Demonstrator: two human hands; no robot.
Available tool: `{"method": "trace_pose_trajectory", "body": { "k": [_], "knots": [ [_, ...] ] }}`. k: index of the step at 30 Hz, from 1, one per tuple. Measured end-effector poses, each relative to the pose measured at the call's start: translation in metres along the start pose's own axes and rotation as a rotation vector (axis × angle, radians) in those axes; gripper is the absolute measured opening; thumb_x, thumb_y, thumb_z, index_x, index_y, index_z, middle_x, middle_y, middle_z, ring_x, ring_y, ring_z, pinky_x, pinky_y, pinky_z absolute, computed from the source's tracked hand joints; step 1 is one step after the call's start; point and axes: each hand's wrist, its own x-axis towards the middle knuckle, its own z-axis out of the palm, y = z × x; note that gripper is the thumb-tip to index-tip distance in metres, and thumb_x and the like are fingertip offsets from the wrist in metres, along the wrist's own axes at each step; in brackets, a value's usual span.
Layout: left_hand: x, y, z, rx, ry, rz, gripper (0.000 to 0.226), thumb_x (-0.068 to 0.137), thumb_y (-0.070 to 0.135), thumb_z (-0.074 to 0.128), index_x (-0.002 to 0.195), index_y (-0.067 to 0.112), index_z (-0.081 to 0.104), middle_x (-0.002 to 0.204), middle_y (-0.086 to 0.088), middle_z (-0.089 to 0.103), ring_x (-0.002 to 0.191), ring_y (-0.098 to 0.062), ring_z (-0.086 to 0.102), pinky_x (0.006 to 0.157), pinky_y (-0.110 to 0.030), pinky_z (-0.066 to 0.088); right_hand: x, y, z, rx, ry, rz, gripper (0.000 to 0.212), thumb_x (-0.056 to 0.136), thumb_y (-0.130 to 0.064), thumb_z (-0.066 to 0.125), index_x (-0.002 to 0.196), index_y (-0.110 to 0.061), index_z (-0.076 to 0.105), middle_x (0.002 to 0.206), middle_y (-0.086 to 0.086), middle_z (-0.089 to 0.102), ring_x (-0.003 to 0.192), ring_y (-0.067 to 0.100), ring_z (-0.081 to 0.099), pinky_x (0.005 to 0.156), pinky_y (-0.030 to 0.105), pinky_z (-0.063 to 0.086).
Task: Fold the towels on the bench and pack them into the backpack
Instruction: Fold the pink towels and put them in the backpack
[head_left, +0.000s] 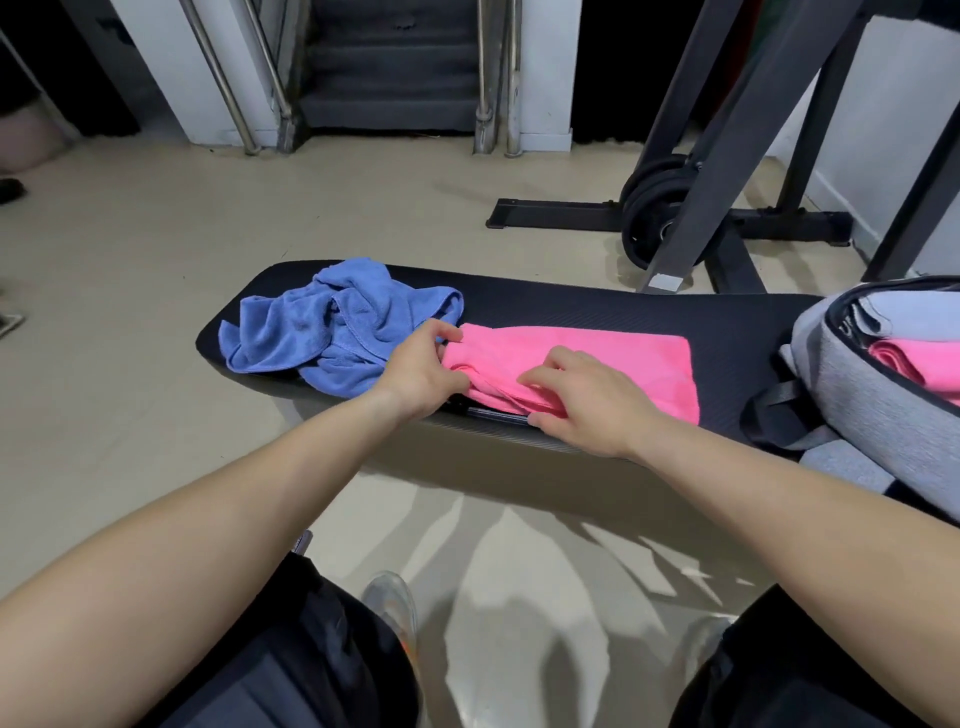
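A pink towel lies partly folded on the black bench. My left hand pinches its left end. My right hand grips its near edge at the bench's front. A crumpled blue towel sits at the bench's left end, just left of my left hand. On the right end stands an open grey backpack with a folded pink towel inside it.
A black weight rack with weight plates stands behind the bench on the right. Stairs with metal handrails rise at the back. Beige floor spreads to the left. My shoes are below the bench.
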Motion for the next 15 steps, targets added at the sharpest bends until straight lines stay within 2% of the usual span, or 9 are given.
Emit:
{"method": "trace_pose_trajectory", "body": {
  "k": [3,5,9,13,15],
  "knots": [
    [0.0,-0.01,-0.001,0.12,0.151,0.027,0.048,0.079,0.005,0.067,0.123,0.016,0.053,0.09,-0.006,0.065,0.082,-0.023,0.061,0.073,-0.037,0.051,0.01,-0.011,0.005,-0.006,-0.008,-0.013,0.045,0.095,-0.043,0.059,0.138,-0.031,0.051,0.119,0.0,0.049,0.113,0.023,0.049,0.087,0.037,0.047],
    [0.0,-0.015,0.0,0.175,0.225,0.065,0.049,0.08,0.007,0.067,0.126,0.015,0.051,0.088,-0.004,0.063,0.088,-0.024,0.06,0.08,-0.041,0.05,0.014,-0.016,0.011,-0.063,-0.028,-0.03,0.05,0.093,-0.048,0.058,0.139,-0.03,0.048,0.119,0.001,0.048,0.112,0.025,0.048,0.086,0.037,0.046],
    [0.002,-0.025,0.004,0.175,0.261,0.049,0.047,0.082,0.008,0.07,0.125,0.015,0.052,0.092,-0.004,0.061,0.09,-0.022,0.059,0.083,-0.037,0.048,0.018,-0.014,0.015,-0.107,-0.027,-0.018,0.059,0.092,-0.053,0.056,0.144,-0.029,0.04,0.124,0.003,0.045,0.114,0.026,0.045,0.092,0.04,0.045],
    [0.003,-0.025,0.005,0.172,0.386,0.09,0.042,0.081,-0.004,0.054,0.118,0.016,0.053,0.101,-0.009,0.059,0.097,-0.02,0.051,0.082,-0.033,0.042,0.019,-0.01,0.016,-0.191,-0.024,-0.032,0.064,0.095,-0.058,0.049,0.15,-0.03,0.031,0.132,0.003,0.04,0.119,0.026,0.04,0.099,0.042,0.04],
    [0.003,-0.024,0.008,0.166,0.398,0.064,0.043,0.08,-0.005,0.051,0.118,0.015,0.052,0.106,-0.009,0.057,0.1,-0.02,0.049,0.084,-0.034,0.041,0.019,-0.01,0.017,-0.2,-0.026,-0.032,0.065,0.096,-0.057,0.047,0.153,-0.031,0.027,0.136,0.003,0.037,0.122,0.026,0.038,0.101,0.042,0.037]
  ]
}}
